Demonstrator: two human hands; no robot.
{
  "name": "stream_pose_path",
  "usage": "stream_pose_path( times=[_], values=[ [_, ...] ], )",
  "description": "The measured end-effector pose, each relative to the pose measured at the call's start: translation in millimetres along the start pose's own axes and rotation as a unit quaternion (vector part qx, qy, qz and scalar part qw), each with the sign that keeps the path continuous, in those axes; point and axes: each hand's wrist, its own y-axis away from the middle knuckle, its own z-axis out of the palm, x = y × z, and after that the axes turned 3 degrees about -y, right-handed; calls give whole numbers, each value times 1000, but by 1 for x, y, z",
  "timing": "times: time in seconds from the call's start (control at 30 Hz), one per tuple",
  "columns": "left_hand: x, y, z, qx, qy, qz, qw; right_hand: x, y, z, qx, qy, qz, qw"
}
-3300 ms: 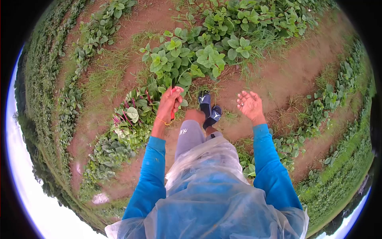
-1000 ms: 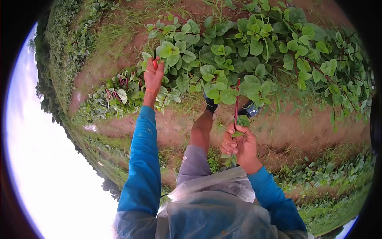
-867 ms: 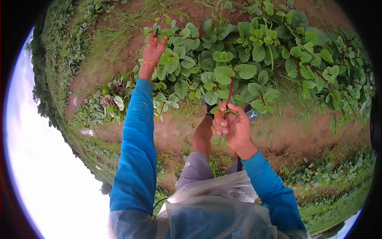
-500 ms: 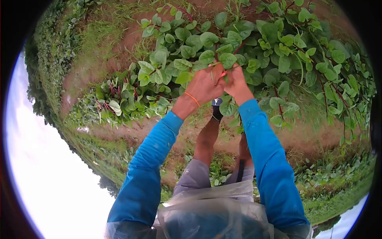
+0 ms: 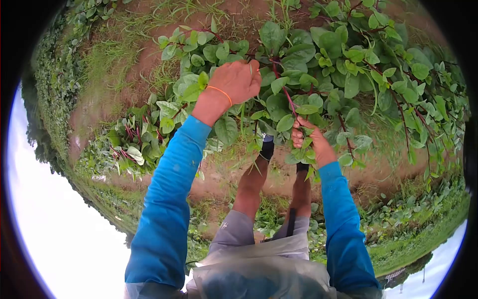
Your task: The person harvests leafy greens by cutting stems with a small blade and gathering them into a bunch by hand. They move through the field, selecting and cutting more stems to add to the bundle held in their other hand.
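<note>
My left hand [image 5: 235, 82], with an orange band [image 5: 220, 94] at the wrist, is closed at the upper edge of a leafy plant with purple-red stems. A tiny bright red spot shows at its fingertips; what the fingers hold is hidden. Lower and to the right, my right hand [image 5: 314, 141] is wrapped round a leafy stem [image 5: 290, 99]. This stem is purple-red, with broad green leaves, and slants up and left away from the fist. Broad leaves [image 5: 294, 52] spread beyond both hands.
More of the same vines [image 5: 398, 89] sprawl to the right. Cut-looking red stems and leaves [image 5: 132, 137] lie at the left. Grass [image 5: 112, 55] and bare brown soil [image 5: 149, 60] border the row. My legs [image 5: 249, 184] stand close below the plants.
My hands were together among the leaves and have come apart. The left moved up and left; the right moved down and slightly right and now grips a leafy stem.
</note>
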Motion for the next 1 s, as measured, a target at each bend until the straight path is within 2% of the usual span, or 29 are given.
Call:
stream_pose_path(
  times=[0.03,0.07,0.13,0.2,0.27,0.3,0.33,0.37,0.47,0.5,0.57,0.6,0.63,0.67,0.73,0.87,0.93,0.97,1.0],
  values=[
    [-12,-7,13,-52,-92,-1,994,3,-1,-8,-2,-2,9,1000],
    [-15,-14,21,-53,-92,4,994,6,1,-9,-1,-5,5,1000],
    [-14,-27,30,-121,-153,30,980,13,1,-12,11,-20,-13,1000],
    [-5,-40,41,-146,-157,27,976,18,-2,-11,-7,-41,-16,999],
    [9,-59,57,-168,-162,22,972,19,-2,-2,27,-15,-41,999],
    [13,-72,71,-221,-173,-10,960,19,-5,-6,26,-16,-41,999],
    [12,-78,81,-275,-185,-43,942,21,-9,-11,-21,-44,-34,998],
    [6,-80,87,-276,-188,-43,942,22,-14,-16,-69,-71,-26,995],
    [-7,-79,84,-242,-226,-38,943,23,1,-2,-66,-70,-59,994],
    [-10,-72,65,-157,-142,-92,973,25,8,3,-81,-80,-68,991],
    [-30,-63,21,-4,-3,-180,984,30,23,14,-99,-115,-81,985],
    [-48,-56,-2,62,49,-211,974,32,28,19,-115,-148,-96,977],
    [-85,-52,-15,107,94,-250,958,34,31,23,-169,-147,-121,967],
    [-123,-52,-26,152,139,-287,936,38,35,29,-175,-147,-120,966],
    [-170,-54,-48,215,303,-352,859,42,49,46,-220,-178,-150,947],
    [-249,-80,-57,207,297,-397,843,39,68,83,-219,-156,-176,947],
    [-263,-84,-50,143,361,-341,856,39,64,89,-300,-128,-206,922],
    [-260,-84,-46,143,361,-344,855,35,66,100,-281,-119,-218,927],
    [-256,-86,-39,74,365,-359,856,32,61,107,-280,-118,-216,928]
  ],
)
